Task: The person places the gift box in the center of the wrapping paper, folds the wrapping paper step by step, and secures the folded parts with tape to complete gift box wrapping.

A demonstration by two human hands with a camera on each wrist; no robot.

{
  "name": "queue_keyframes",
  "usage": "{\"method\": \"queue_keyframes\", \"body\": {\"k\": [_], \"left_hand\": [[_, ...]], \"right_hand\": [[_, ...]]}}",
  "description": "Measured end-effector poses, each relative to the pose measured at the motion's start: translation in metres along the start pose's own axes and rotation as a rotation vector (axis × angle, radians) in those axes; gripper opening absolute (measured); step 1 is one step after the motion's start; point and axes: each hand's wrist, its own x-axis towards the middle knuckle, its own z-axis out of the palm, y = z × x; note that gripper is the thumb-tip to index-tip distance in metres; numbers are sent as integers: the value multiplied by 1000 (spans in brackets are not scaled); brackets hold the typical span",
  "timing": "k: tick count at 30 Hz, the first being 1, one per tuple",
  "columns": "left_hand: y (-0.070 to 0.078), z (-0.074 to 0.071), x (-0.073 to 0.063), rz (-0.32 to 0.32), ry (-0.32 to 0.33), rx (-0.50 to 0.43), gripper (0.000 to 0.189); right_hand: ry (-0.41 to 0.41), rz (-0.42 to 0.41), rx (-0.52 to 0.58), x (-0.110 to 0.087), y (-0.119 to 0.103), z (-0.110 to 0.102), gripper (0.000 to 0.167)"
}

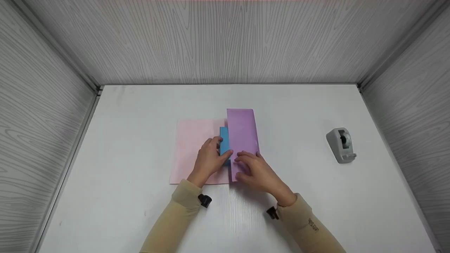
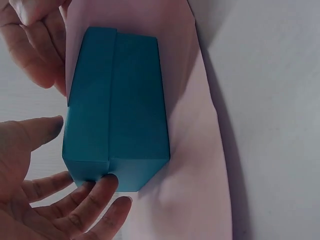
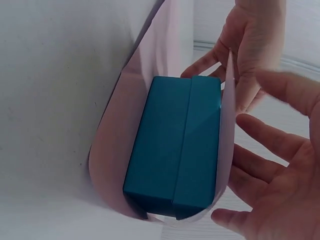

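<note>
A blue box (image 1: 224,133) with a lid seam lies on a sheet of paper, pink on its inner side (image 1: 191,140) and purple on its outer side. The sheet's right part is folded up over the box, so its purple flap (image 1: 242,128) faces upward and hides much of the box in the head view. My left hand (image 1: 208,158) holds the box at its left, with thumb and fingers around its near part. With fingers spread and bent loosely, my right hand (image 1: 258,172) touches the outside of the purple flap near its lower end.
A grey tape dispenser (image 1: 342,146) stands on the right of the white table (image 1: 140,211). Grey wood-patterned panels (image 1: 228,42) enclose the table at the back and on both sides.
</note>
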Motion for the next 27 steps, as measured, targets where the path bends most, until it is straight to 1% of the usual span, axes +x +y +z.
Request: {"method": "queue_keyframes", "body": {"k": [4, 6, 9, 11, 12, 14, 17, 19, 22, 25, 27], "left_hand": [[1, 1, -1, -1, 1, 1, 60], [1, 1, -1, -9, -2, -13, 60], [2, 0, -1, -21, -4, -34, 61], [2, 0, -1, -30, -7, -46, 61], [2, 0, -1, -35, -8, -51, 61], [2, 0, -2, -46, -16, -60, 60], [3, -1, -3, -61, -22, -71, 59], [3, -1, -3, -66, -21, -80, 58], [2, -1, -4, -68, -17, -93, 54], [0, -1, -5, -63, -15, -112, 52], [-1, -1, -5, -49, -14, -118, 51]], "right_hand": [[50, -17, 61, 1, 6, -2, 25], [95, -2, 82, 2, 10, -4, 23], [181, 44, 69, 7, 19, -10, 25], [219, 101, 47, 11, 26, -14, 29], [225, 135, 36, 13, 29, -16, 32], [208, 205, 18, 16, 35, -20, 39], [133, 298, 2, 18, 42, -23, 49], [82, 333, 2, 20, 45, -24, 53], [30, 356, 11, 22, 48, -24, 56], [5, 359, 26, 22, 49, -22, 58], [-3, 350, 33, 23, 50, -22, 59]]}}
